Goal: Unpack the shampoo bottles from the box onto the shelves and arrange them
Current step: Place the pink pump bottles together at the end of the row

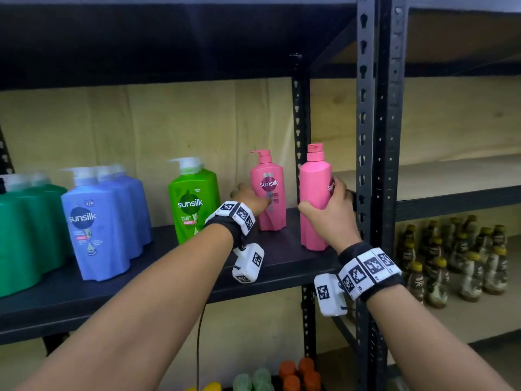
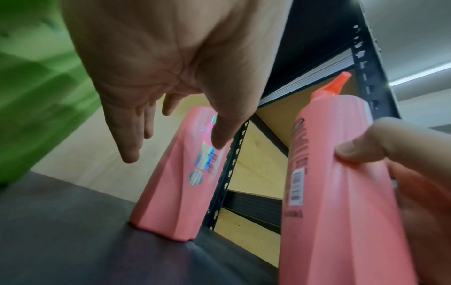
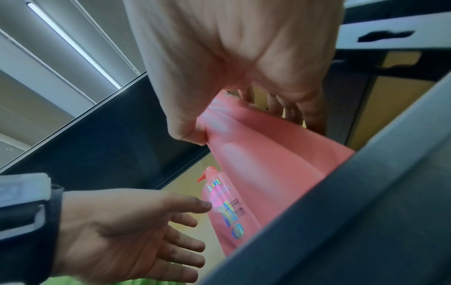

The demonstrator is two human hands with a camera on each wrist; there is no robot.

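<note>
Two pink Sunsilk shampoo bottles are at the right end of the black shelf. The rear one stands upright near the back wall. My left hand reaches to it with straight, spread fingers, the thumb tip over its label; I cannot tell whether it touches. My right hand grips the front pink bottle round its middle. That bottle is upright, label turned right, base down at the shelf's front right corner.
A light green Sunsilk bottle stands left of my left hand, then blue bottles and dark green ones. A black upright post is right beside the held bottle. Small brown bottles fill the lower right shelf.
</note>
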